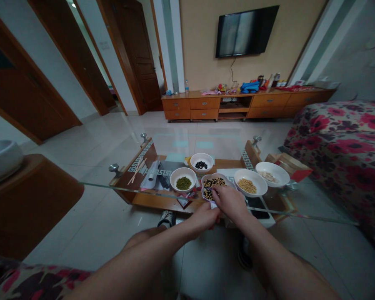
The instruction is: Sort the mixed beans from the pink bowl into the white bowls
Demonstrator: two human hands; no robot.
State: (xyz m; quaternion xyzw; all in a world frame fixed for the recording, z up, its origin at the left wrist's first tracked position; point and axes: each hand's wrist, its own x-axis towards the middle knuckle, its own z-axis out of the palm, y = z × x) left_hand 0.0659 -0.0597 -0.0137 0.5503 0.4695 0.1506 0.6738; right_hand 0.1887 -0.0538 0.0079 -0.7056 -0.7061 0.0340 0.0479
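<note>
A scalloped white dish (pixel 203 180) holding mixed black and yellow beans stands at the near edge of the glass table. My left hand (pixel 206 217) is closed at its near rim, the thumb on top. Over the dish, my right hand (pixel 230 201) has its fingers pinched together down at the beans; what is between them is hidden. Around it stand a white bowl of green beans (pixel 183 183), one of black beans (pixel 201 165), one of yellow beans (pixel 247 186), and one of pale flat pieces (pixel 269 176).
Chopsticks (pixel 137 171) are at the left of the glass table (pixel 187 143). Papers and a dark phone-like object (pixel 258 207) show near or beneath the glass. A floral sofa (pixel 346 125) is at right, a wooden cabinet (pixel 206 104) beyond. My legs are below the table edge.
</note>
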